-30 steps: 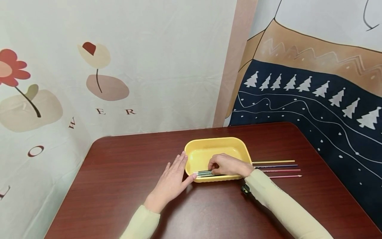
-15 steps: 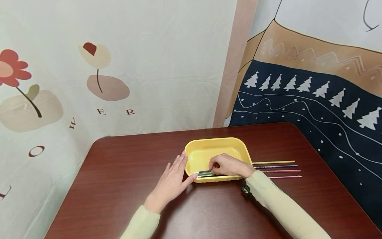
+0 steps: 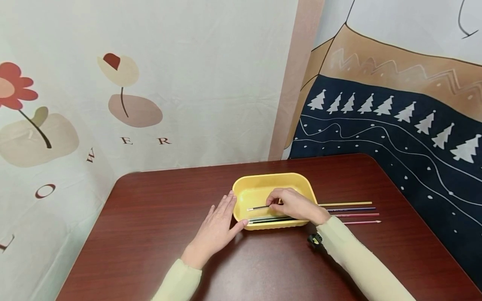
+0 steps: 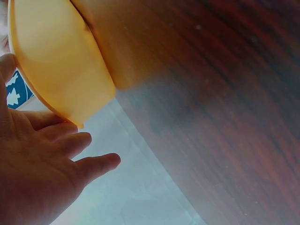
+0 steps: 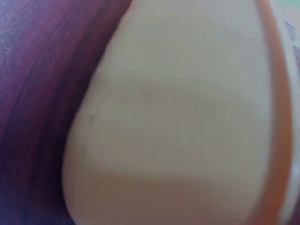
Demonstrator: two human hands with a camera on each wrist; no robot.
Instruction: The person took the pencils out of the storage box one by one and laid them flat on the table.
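My left hand rests with straight fingers against the left end of a yellow plastic tray, its thumb at the near rim. In the left wrist view, the fingers of the left hand touch the rim of the tray. My right hand reaches over the tray's near right side and pinches a thin dark pencil with a pale tip, pointing left above the tray floor. Several dark green and black pencils lie along the near wall inside. The right wrist view holds only the blurred tray side.
Right of the tray, a yellow pencil, a blue pencil and two pinkish-red pencils lie side by side on the brown wooden table. A patterned cloth wall stands behind the table.
The right hand has risen slightly and shifted right, lifting one dark pencil away from the others along the near wall. The left hand and tray stay in place.
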